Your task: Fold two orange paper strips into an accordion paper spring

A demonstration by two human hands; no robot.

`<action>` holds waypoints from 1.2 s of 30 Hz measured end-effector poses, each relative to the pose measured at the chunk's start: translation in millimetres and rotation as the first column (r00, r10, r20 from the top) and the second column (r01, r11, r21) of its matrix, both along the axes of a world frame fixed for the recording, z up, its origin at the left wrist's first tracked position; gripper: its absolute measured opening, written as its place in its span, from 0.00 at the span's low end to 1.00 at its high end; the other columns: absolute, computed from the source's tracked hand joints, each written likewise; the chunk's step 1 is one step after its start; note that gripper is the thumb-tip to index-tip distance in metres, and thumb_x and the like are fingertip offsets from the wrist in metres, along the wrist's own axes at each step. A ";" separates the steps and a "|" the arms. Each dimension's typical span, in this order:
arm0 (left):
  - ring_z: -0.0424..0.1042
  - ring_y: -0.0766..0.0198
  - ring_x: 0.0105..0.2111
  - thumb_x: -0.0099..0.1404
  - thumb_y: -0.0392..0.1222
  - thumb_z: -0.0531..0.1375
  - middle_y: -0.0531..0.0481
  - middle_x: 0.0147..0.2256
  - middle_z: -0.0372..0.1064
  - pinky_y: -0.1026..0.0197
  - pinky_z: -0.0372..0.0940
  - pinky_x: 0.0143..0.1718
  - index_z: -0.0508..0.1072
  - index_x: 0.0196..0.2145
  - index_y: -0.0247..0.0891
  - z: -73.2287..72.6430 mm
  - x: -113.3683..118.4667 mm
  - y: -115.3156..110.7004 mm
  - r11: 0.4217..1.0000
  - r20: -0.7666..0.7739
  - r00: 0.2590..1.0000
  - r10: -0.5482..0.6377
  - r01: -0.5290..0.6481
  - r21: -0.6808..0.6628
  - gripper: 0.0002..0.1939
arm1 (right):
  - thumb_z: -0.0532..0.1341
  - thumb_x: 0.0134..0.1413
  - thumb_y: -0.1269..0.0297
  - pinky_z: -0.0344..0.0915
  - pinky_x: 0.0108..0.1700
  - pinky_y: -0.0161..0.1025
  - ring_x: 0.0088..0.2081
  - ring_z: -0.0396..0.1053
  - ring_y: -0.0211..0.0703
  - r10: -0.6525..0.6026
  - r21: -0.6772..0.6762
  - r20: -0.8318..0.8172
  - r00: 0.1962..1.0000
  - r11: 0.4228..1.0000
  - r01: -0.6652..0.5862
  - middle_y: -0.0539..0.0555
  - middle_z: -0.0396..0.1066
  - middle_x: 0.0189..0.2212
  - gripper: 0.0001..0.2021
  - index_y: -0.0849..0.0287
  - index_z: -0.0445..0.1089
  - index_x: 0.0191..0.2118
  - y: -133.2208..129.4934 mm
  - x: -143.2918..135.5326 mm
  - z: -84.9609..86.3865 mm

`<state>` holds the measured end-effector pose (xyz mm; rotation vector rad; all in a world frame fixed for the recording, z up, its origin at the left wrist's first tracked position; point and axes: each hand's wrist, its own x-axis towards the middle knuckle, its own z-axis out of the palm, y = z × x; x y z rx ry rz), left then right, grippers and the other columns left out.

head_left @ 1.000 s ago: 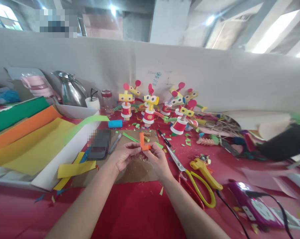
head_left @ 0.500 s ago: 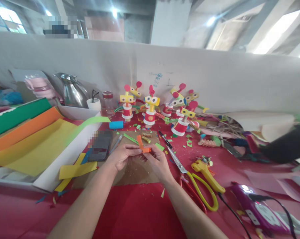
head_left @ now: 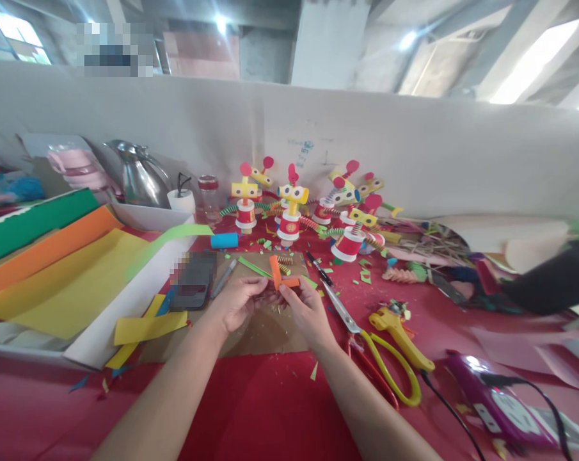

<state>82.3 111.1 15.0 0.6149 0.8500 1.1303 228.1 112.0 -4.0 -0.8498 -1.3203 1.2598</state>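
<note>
A folded orange paper strip [head_left: 276,271] is pinched between the thumb and fingers of my right hand [head_left: 309,312]. One end points up and the other lies out to the right. My left hand [head_left: 237,303] is closed just left of the strip, its fingertips close to the fold; what they hold, if anything, is hidden. Beneath both hands lies a brown cardboard sheet [head_left: 251,336]. Behind the strip are a small paper spring [head_left: 284,260] and a green paper strip [head_left: 254,266].
Scissors [head_left: 349,320] and a yellow glue gun [head_left: 404,336] lie to the right, near a purple device [head_left: 500,403]. Several paper-cup figures [head_left: 289,224] stand behind. A phone [head_left: 196,282], yellow strips [head_left: 150,328] and a box of coloured paper [head_left: 97,339] are at left.
The orange strip has turned, so its lower end now reaches right across my right fingers. My left thumb has moved slightly left, away from the strip.
</note>
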 end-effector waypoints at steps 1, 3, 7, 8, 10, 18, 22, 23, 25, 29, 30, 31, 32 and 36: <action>0.73 0.64 0.28 0.52 0.35 0.67 0.45 0.26 0.75 0.60 0.68 0.38 0.76 0.26 0.31 0.2 -0.3 0.2 1.000 0.002 1.000 0.012 -0.012 -0.009 0.04 | 0.61 0.53 0.59 0.63 0.29 0.34 0.25 0.64 0.37 -0.004 0.004 0.002 1.000 1.000 0.004 0.48 0.66 0.23 0.07 0.56 0.67 0.31 0.0 0.2 0.3; 0.72 0.66 0.27 0.51 0.34 0.68 0.46 0.26 0.74 0.62 0.67 0.36 0.76 0.27 0.31 0.0 -0.6 0.3 1.000 -0.022 1.000 0.018 -0.018 -0.012 0.05 | 0.61 0.53 0.59 0.63 0.29 0.34 0.25 0.64 0.37 -0.008 0.012 0.009 1.000 1.000 0.008 0.48 0.66 0.24 0.07 0.57 0.67 0.31 -0.4 0.2 1.3; 0.68 0.69 0.24 0.47 0.38 0.70 0.49 0.23 0.72 0.65 0.62 0.30 0.77 0.28 0.31 -0.6 0.2 -1.0 1.000 -0.123 0.992 -0.017 0.018 0.004 0.10 | 0.60 0.53 0.60 0.63 0.30 0.33 0.27 0.65 0.37 0.011 0.010 0.026 1.000 1.000 -0.011 0.48 0.67 0.26 0.06 0.57 0.68 0.33 -3.0 -1.1 2.2; 0.68 0.70 0.24 0.46 0.39 0.70 0.50 0.23 0.71 0.66 0.61 0.29 0.77 0.27 0.32 -0.8 0.7 -1.4 1.000 -0.140 0.990 -0.014 0.014 0.002 0.11 | 0.60 0.53 0.61 0.62 0.30 0.33 0.27 0.65 0.36 0.011 0.004 0.033 0.999 1.000 -0.011 0.48 0.68 0.26 0.06 0.57 0.67 0.35 -3.8 -1.7 1.9; 0.67 0.70 0.24 0.45 0.39 0.71 0.51 0.23 0.71 0.66 0.59 0.29 0.77 0.26 0.33 -1.4 1.8 -2.0 1.000 -0.165 0.986 0.017 -0.017 0.000 0.11 | 0.61 0.53 0.61 0.62 0.30 0.33 0.27 0.65 0.36 -0.002 0.001 0.049 0.999 1.000 0.002 0.47 0.68 0.27 0.09 0.56 0.66 0.39 -5.5 -3.1 0.4; 0.67 0.69 0.24 0.50 0.32 0.67 0.50 0.24 0.70 0.65 0.60 0.29 0.76 0.26 0.32 -3.2 -0.9 -0.8 0.993 0.003 1.000 0.031 -0.030 -0.117 0.04 | 0.63 0.51 0.65 0.64 0.33 0.36 0.30 0.68 0.40 -0.063 0.176 0.176 0.982 0.984 0.031 0.49 0.70 0.29 0.11 0.54 0.68 0.42 -3.3 -4.2 -7.3; 0.70 0.67 0.25 0.54 0.31 0.65 0.48 0.25 0.71 0.62 0.65 0.33 0.75 0.29 0.32 -1.7 -0.6 -3.5 0.988 0.114 0.993 -0.026 0.043 -0.147 0.03 | 0.63 0.49 0.67 0.63 0.33 0.37 0.30 0.66 0.41 -0.224 0.358 0.316 0.922 0.928 0.103 0.50 0.69 0.29 0.09 0.53 0.73 0.39 -1.7 1.9 -1.9; 0.71 0.66 0.25 0.55 0.31 0.64 0.48 0.25 0.71 0.61 0.66 0.35 0.74 0.29 0.32 -1.9 0.7 -4.3 0.988 0.135 0.991 -0.025 0.045 -0.146 0.02 | 0.63 0.49 0.68 0.63 0.33 0.37 0.31 0.65 0.41 -0.250 0.386 0.330 0.910 0.916 0.112 0.51 0.69 0.29 0.08 0.54 0.73 0.38 -1.5 3.2 -0.4; 0.71 0.66 0.26 0.57 0.30 0.63 0.48 0.26 0.71 0.60 0.66 0.36 0.73 0.28 0.32 -2.8 4.4 -5.7 0.987 0.160 0.987 -0.002 0.028 -0.156 0.02 | 0.63 0.49 0.68 0.62 0.33 0.36 0.30 0.65 0.41 -0.282 0.411 0.342 0.897 0.903 0.127 0.51 0.68 0.29 0.06 0.55 0.74 0.36 -1.2 4.7 1.5; 0.70 0.67 0.25 0.58 0.29 0.60 0.49 0.25 0.70 0.62 0.66 0.34 0.72 0.28 0.32 -5.0 11.5 -6.3 0.984 0.168 0.984 0.055 -0.025 -0.174 0.03 | 0.62 0.49 0.69 0.62 0.31 0.36 0.29 0.63 0.39 -0.303 0.413 0.359 0.883 0.900 0.141 0.51 0.65 0.28 0.06 0.57 0.73 0.35 -0.8 4.5 1.3; 0.70 0.68 0.24 0.58 0.28 0.61 0.49 0.24 0.70 0.62 0.65 0.33 0.71 0.27 0.33 -5.4 12.4 -6.0 0.984 0.164 0.984 0.069 -0.040 -0.172 0.04 | 0.62 0.49 0.69 0.62 0.31 0.35 0.29 0.63 0.39 -0.302 0.412 0.363 0.881 0.900 0.139 0.51 0.65 0.28 0.07 0.57 0.73 0.36 -0.9 4.2 1.2; 0.69 0.68 0.23 0.57 0.28 0.61 0.50 0.23 0.69 0.63 0.64 0.31 0.70 0.26 0.33 -5.6 12.9 -5.6 0.984 0.155 0.984 0.083 -0.056 -0.167 0.05 | 0.62 0.48 0.69 0.62 0.31 0.35 0.29 0.63 0.39 -0.299 0.411 0.367 0.881 0.902 0.135 0.51 0.64 0.28 0.07 0.58 0.73 0.36 -1.0 4.0 1.2; 0.68 0.69 0.23 0.55 0.27 0.62 0.51 0.22 0.68 0.64 0.63 0.30 0.69 0.26 0.34 -5.8 13.1 -5.2 0.985 0.142 0.985 0.097 -0.074 -0.158 0.06 | 0.62 0.48 0.69 0.62 0.31 0.35 0.29 0.63 0.39 -0.292 0.409 0.370 0.882 0.904 0.128 0.51 0.64 0.29 0.08 0.58 0.72 0.37 -1.3 3.8 1.5; 0.66 0.70 0.21 0.49 0.28 0.66 0.53 0.21 0.67 0.65 0.59 0.26 0.68 0.26 0.35 -5.6 12.6 -4.5 0.987 0.057 0.988 0.144 -0.139 -0.084 0.10 | 0.63 0.49 0.66 0.62 0.31 0.36 0.29 0.63 0.40 -0.234 0.391 0.383 0.894 0.918 0.072 0.52 0.64 0.30 0.06 0.58 0.72 0.36 -1.8 4.1 3.8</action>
